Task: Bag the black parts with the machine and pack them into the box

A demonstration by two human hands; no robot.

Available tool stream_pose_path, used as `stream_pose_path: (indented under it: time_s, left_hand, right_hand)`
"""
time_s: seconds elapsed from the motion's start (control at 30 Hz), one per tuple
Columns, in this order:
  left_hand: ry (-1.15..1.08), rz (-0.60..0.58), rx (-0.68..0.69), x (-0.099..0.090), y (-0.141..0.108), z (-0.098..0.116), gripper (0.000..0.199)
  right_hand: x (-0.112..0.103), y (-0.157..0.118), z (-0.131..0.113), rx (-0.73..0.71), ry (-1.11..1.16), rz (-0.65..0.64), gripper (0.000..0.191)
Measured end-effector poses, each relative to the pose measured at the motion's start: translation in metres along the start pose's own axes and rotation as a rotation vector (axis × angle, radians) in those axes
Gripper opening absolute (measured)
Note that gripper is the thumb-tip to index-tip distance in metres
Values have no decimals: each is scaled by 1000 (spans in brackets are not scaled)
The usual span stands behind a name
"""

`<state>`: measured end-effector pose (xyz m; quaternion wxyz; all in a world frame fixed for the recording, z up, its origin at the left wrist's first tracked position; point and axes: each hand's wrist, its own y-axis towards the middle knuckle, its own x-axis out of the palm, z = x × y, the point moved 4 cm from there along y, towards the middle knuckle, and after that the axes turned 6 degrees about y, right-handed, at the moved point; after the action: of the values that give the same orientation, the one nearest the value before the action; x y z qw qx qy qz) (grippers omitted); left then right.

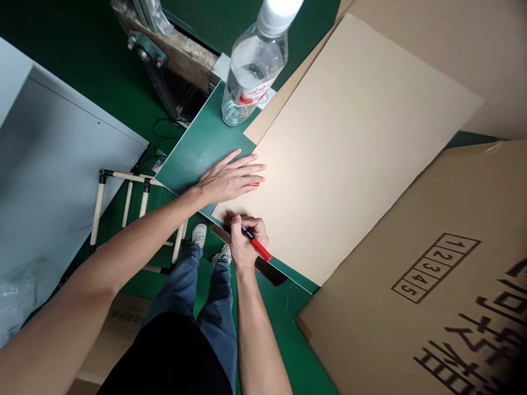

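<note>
Right hand [246, 249] curled round marker [260, 248], tip contact unclear, empty left hand [231, 180] spread over card [349, 148] edge, eleven o'clock, bottle [257, 60] cropped at twelve

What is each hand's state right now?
Left hand: open, spread flat, partly over the cardboard sheet.
Right hand: closed around a red-and-black marker.

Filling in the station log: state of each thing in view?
Left hand: open, fingers spread over the cardboard sheet's edge
Right hand: closed around the marker
Marker: held, tip towards the cardboard sheet
Cardboard sheet: lying flat
Bottle: upright, white cap on
Printed carton: open or shut unclear
</note>
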<state>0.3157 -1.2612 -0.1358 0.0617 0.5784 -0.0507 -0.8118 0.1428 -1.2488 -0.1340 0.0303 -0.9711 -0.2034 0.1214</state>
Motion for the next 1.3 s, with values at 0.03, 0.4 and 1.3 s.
stream_pose_path:
  time_s: [0.03,0.4,1.3]
  left_hand:
    - [4,6,6,0,0,0,32]
    - [-13,52,25,3,-1,-1,31]
    - [3,46,44,7,-2,-2,33]
  right_hand:
    - [1,0,1,-3,-8,1,36]
    - [7,0,2,-38,-29,-27,32]
    - [5,-3,3,-56,-48,-51,31]
